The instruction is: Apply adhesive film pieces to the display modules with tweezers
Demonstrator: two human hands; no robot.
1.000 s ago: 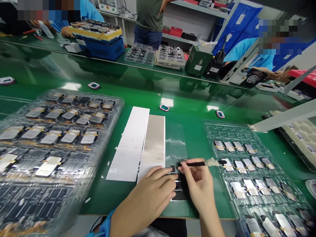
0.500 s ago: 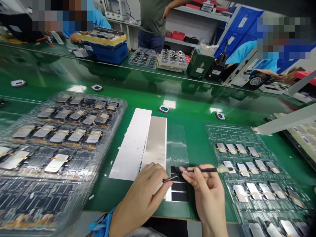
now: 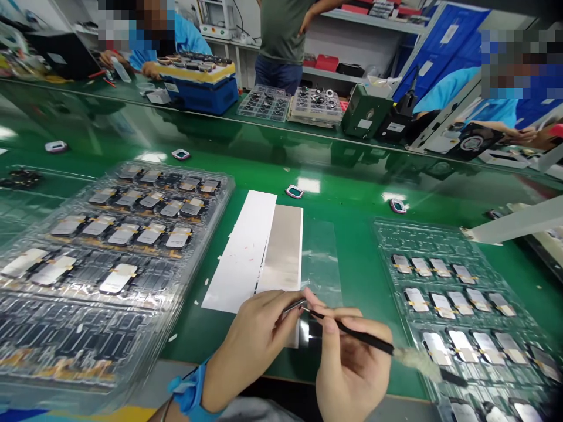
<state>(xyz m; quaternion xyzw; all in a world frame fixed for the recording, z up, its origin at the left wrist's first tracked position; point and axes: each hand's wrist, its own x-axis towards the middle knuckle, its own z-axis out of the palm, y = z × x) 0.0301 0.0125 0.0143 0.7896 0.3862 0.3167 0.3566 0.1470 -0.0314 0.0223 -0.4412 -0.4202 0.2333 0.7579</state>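
My right hand (image 3: 352, 363) is closed on black tweezers (image 3: 352, 334) with a taped grip, their tips pointing up-left to about the middle of the near edge of the bench. My left hand (image 3: 259, 334) pinches a small thin piece (image 3: 294, 306) that meets the tweezer tips. Under both hands lies a liner sheet with black strips (image 3: 313, 331), partly hidden. Beside it lie a white sheet (image 3: 244, 252) and a grey sheet (image 3: 284, 249).
Clear blister trays of silver parts stand at the left (image 3: 109, 258) and at the right (image 3: 457, 293). Small pink-rimmed parts (image 3: 294, 191) lie on the green belt (image 3: 352, 170). Across it are a blue box (image 3: 200, 88), trays, and other people in blue sleeves.
Both hands have lifted off the black-strip sheet and drawn toward me. The tweezers swung from level to slanting down-right. My left hand now pinches a small piece at the tweezer tips.
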